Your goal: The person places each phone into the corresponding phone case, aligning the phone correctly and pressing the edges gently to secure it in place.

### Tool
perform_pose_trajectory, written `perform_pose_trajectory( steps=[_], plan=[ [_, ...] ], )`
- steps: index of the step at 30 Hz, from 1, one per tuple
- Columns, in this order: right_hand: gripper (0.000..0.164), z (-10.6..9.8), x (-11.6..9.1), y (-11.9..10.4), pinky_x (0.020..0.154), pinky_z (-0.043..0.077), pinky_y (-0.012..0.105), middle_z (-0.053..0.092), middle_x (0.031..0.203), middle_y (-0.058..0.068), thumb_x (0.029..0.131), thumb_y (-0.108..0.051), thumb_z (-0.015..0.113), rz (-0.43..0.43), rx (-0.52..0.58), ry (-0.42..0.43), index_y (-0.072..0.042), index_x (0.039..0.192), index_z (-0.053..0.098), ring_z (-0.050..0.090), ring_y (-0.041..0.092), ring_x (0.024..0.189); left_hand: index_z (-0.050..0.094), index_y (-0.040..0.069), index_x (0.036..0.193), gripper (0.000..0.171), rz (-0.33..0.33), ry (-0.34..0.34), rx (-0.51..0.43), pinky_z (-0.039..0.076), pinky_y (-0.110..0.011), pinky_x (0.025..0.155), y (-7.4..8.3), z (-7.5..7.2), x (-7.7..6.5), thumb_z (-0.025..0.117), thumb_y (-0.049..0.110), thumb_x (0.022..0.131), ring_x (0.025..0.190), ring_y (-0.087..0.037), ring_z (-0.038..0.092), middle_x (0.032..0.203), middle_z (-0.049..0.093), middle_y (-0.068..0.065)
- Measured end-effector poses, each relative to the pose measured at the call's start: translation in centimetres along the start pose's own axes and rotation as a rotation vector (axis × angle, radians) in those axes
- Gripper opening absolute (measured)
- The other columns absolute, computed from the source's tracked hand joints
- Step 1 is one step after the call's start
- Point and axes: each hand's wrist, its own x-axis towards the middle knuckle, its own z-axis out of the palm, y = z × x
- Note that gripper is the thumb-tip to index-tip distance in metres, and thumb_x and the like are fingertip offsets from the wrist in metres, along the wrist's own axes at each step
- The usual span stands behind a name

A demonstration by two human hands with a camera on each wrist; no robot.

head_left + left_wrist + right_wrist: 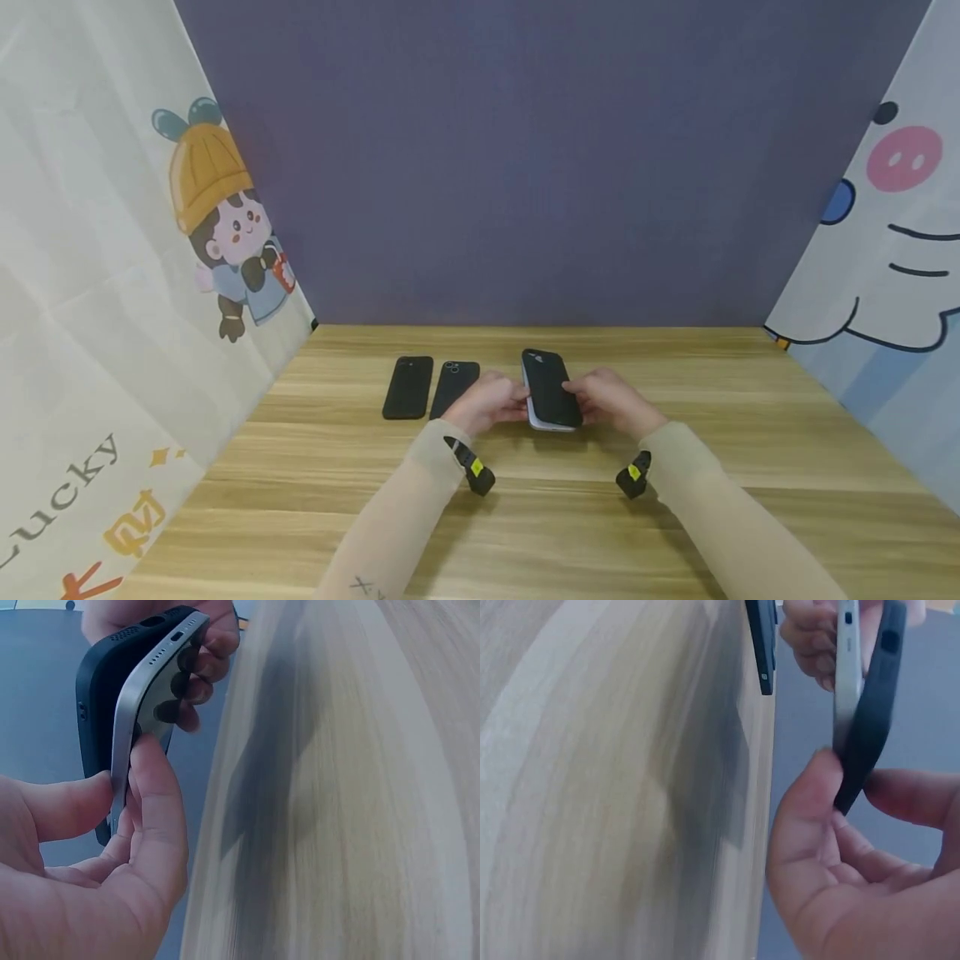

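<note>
A silver-edged smartphone (126, 727) and a black phone case (553, 387) are held up over the table, with the case partly parted from the phone at the end with the charging port. My left hand (491, 402) pinches the phone's edge between thumb and fingers. On the other side, my right hand (611, 402) grips the black case, its thumb on the case's back and its fingers at the phone's edge. From the right wrist, the gap between the silver phone (847, 682) and the case (874, 705) shows near the port end. The phone's glossy screen faces down.
Two more black phones or cases lie on the wooden table (300, 467): one at the left (408, 387), another (454, 385) beside it, partly behind my left hand. A dark panel (525, 167) stands at the table's back edge, with printed cloths on both sides.
</note>
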Motion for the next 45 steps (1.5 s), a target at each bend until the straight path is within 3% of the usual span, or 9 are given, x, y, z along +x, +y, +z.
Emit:
perform_pose_trajectory(
  steps=[9, 17, 23, 28, 37, 45],
  plan=[
    [0.018, -0.4, -0.2, -0.1, 0.065, 0.056, 0.029, 0.061, 0.083, 0.009, 0.097, -0.013, 0.064, 0.015, 0.057, -0.015, 0.004, 0.100, 0.062, 0.061, 0.017, 0.071, 0.066, -0.014, 0.114, 0.023, 0.001, -0.032, -0.040, 0.058, -0.038, 0.088, -0.3, -0.4, 0.2, 0.053, -0.003, 0.099, 0.083, -0.019, 0.068, 0.093, 0.070, -0.013],
    [0.016, -0.5, -0.3, 0.0, 0.064, 0.055, 0.028, 0.060, 0.078, 0.007, 0.096, -0.012, 0.065, -0.004, 0.064, -0.023, 0.004, 0.095, 0.063, 0.060, 0.015, 0.066, 0.068, -0.011, 0.109, 0.023, -0.011, -0.016, -0.053, 0.059, -0.037, 0.083, -0.1, -0.5, 0.1, 0.052, 0.002, 0.100, 0.081, -0.022, 0.066, 0.091, 0.067, -0.014],
    [0.015, -0.4, -0.5, 0.1, 0.063, 0.056, 0.027, 0.059, 0.075, 0.005, 0.095, -0.014, 0.067, -0.016, 0.066, -0.040, 0.000, 0.091, 0.066, 0.060, 0.014, 0.064, 0.069, -0.007, 0.115, 0.030, -0.022, -0.007, -0.041, 0.059, -0.037, 0.083, 0.3, -0.3, -0.2, 0.065, 0.019, 0.101, 0.083, -0.020, 0.069, 0.095, 0.071, -0.013],
    [0.016, -0.3, -0.6, 0.0, 0.062, 0.055, 0.027, 0.058, 0.074, 0.005, 0.094, -0.016, 0.068, -0.027, 0.072, -0.052, -0.002, 0.087, 0.065, 0.058, 0.014, 0.063, 0.069, -0.008, 0.115, 0.030, -0.005, -0.026, 0.001, 0.058, -0.035, 0.083, 0.3, -0.2, -0.4, 0.068, 0.017, 0.098, 0.081, -0.017, 0.071, 0.093, 0.073, -0.010],
    [0.020, -0.5, -0.2, -0.1, 0.063, 0.055, 0.029, 0.062, 0.075, 0.005, 0.098, -0.018, 0.064, -0.017, 0.103, -0.046, 0.001, 0.097, 0.066, 0.059, 0.015, 0.064, 0.067, -0.010, 0.115, 0.028, 0.000, -0.039, 0.031, 0.058, -0.032, 0.077, 0.2, -0.5, -0.3, 0.066, 0.014, 0.099, 0.079, -0.017, 0.070, 0.090, 0.073, -0.011],
    [0.030, -1.2, 0.3, 0.0, 0.066, 0.057, 0.030, 0.063, 0.081, 0.007, 0.104, -0.024, 0.056, -0.027, 0.145, -0.018, 0.005, 0.112, 0.058, 0.061, 0.016, 0.068, 0.068, -0.009, 0.113, 0.027, 0.000, -0.074, 0.074, 0.057, -0.031, 0.072, 0.5, -0.6, -0.6, 0.065, 0.013, 0.099, 0.078, -0.018, 0.070, 0.090, 0.073, -0.012]
  ],
)
